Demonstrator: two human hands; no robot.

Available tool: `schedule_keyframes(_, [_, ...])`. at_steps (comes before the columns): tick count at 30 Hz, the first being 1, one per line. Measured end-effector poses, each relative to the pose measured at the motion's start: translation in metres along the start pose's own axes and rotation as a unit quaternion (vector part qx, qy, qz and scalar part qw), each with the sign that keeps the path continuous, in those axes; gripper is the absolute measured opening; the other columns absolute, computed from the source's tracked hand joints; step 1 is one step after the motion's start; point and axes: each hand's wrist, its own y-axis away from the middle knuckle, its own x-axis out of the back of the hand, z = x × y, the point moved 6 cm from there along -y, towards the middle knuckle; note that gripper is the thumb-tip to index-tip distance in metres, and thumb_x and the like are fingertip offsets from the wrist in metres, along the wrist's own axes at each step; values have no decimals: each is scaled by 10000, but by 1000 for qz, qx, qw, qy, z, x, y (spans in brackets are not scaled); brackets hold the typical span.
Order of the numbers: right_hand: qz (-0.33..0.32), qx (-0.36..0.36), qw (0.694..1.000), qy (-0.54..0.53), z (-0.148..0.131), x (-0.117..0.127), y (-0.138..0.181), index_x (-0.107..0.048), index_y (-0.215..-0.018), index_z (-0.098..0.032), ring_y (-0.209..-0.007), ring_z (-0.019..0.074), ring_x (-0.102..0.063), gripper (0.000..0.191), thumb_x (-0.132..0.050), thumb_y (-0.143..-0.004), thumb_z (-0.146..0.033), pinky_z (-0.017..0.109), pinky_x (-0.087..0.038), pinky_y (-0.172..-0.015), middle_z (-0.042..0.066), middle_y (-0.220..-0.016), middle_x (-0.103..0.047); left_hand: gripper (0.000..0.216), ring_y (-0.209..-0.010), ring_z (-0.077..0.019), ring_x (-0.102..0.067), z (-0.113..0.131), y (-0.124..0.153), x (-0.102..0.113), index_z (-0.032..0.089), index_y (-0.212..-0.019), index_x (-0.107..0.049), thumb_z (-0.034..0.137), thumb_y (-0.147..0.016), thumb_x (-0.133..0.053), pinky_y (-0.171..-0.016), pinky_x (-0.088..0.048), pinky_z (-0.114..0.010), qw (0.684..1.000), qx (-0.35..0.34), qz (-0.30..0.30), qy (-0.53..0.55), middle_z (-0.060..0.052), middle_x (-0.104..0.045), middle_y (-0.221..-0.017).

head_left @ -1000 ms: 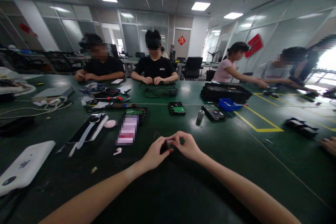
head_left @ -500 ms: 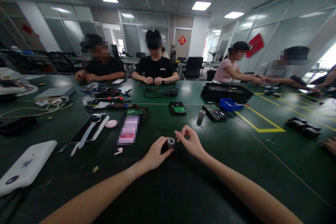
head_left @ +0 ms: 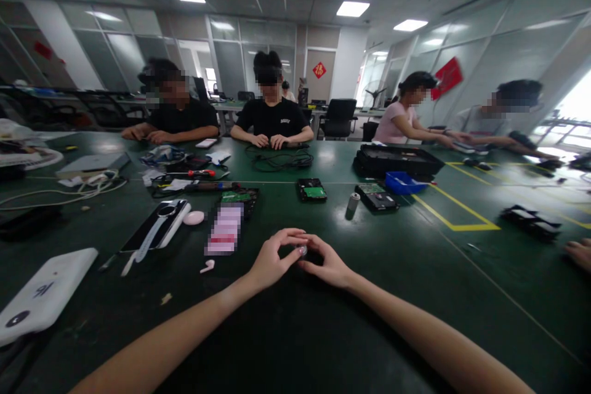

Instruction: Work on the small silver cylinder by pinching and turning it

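My left hand (head_left: 271,261) and my right hand (head_left: 327,261) meet over the dark green table (head_left: 323,332), a little in front of me. Both pinch a small grey cylindrical part (head_left: 301,250) between their fingertips, and most of it is hidden by the fingers. The left thumb and forefinger curl over its top. The right hand's fingers close on it from the right side. A pixelated pink card (head_left: 224,229) lies just to the left of my hands, and a small pink earbud (head_left: 207,267) lies near it.
Hard drives (head_left: 311,189) (head_left: 376,196), a grey cylinder (head_left: 353,202), a blue tray (head_left: 401,183), a black case (head_left: 397,160), cables (head_left: 277,161), a white device (head_left: 44,292) and a phone (head_left: 154,226) lie on the table. Several people sit on the far side. Another person's hand (head_left: 579,253) shows at the right edge.
Half a second ago my hands were slightly apart with the grey part showing in the left fingers. Now both hands have closed together on it again, a little lower.
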Motion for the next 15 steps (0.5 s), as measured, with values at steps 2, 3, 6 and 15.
schedule_keyframes(2, [15, 5, 999, 38, 1, 1, -1, -523, -1216, -208, -1096, 210, -572, 453, -666, -788, -248, 389, -431, -985, 69, -1174, -600, 146, -1090, -211, -582, -2, -2, 0, 212, -967, -681, 214, -834, -622, -975, -421, -346, 1000, 8, 14, -7, -56, -632, -1144])
schedule_keyframes(3, [20, 4, 999, 49, 2, 1, -1, -542, -1194, -203, -1061, 206, -589, 426, -666, -789, -253, 384, -445, -967, 65, -1136, -618, 129, -1069, -208, -595, -2, -2, 0, 208, -944, -683, 215, -824, -635, -957, -433, -338, 1000, 10, 22, -10, -54, -643, -1117])
schedule_keyframes(6, [27, -6, 998, 57, 5, 1, -1, -570, -1151, -194, -980, 196, -620, 388, -675, -785, -270, 372, -482, -915, 57, -1059, -646, 95, -972, -197, -643, 3, -3, 3, 189, -885, -658, 230, -800, -666, -891, -470, -318, 999, 10, 45, -14, -48, -682, -1009])
schedule_keyframes(15, [41, -26, 996, 75, 2, 3, 1, -576, -1142, -196, -947, 192, -626, 406, -698, -771, -309, 385, -488, -909, 49, -1012, -655, 173, -825, -226, -704, -39, -24, 58, 200, -836, -596, 244, -721, -719, -762, -498, -321, 988, 121, 31, -95, -18, -747, -799])
